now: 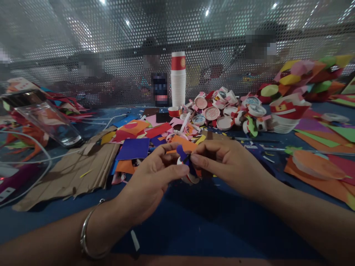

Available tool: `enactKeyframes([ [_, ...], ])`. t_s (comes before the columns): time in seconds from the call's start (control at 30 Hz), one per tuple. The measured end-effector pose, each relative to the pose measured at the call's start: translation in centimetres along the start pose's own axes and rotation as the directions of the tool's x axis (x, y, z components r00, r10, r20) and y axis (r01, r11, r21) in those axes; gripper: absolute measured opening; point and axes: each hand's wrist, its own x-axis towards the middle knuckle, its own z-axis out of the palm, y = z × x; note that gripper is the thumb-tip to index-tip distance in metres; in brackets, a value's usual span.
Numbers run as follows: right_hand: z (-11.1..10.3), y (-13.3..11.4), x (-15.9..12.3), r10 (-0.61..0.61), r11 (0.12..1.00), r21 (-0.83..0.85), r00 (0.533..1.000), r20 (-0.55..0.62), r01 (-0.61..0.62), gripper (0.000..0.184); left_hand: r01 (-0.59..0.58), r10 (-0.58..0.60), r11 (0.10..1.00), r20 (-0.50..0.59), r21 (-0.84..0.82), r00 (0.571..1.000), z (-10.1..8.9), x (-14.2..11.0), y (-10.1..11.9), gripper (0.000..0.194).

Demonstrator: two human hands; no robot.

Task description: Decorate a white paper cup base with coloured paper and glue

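Note:
Over the middle of the blue table, my left hand point(146, 181) is closed on a small piece cut from a paper cup point(192, 179), white with some red or orange on it. A purple-blue paper cutout point(181, 151) with a rounded tip stands up against this piece. My right hand point(227, 160) is closed too, with thumb and forefinger pinched on a dark, narrow part at the cutout's edge. The fingers hide much of the cup piece, and I cannot tell whether the dark part is separate or belongs to the cutout.
Behind my hands lie paper scraps, a blue paper square point(133, 149) and a heap of cut cup pieces point(212, 112). A tall cup stack point(178, 83) and a phone point(160, 89) stand by the perforated screen. Corrugated cardboard point(80, 173), a clear bottle point(52, 120) and cables lie left.

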Motion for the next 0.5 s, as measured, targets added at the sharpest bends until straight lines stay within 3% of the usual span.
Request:
enactKeyframes([
  [0.23, -0.12, -0.26, -0.08, -0.023, 0.999, -0.023, 0.999, -0.031, 0.023, 0.021, 0.005, -0.021, 0.997, 0.206, 0.076, 0.978, -0.78, -0.25, -0.25, 0.058],
  [0.5, -0.34, -0.23, -0.17, -0.144, 0.972, -0.198, 0.987, -0.068, 0.128, 0.017, -0.003, -0.018, 0.988, 0.136, 0.155, 0.991, -0.82, 0.04, 0.07, 0.049],
])
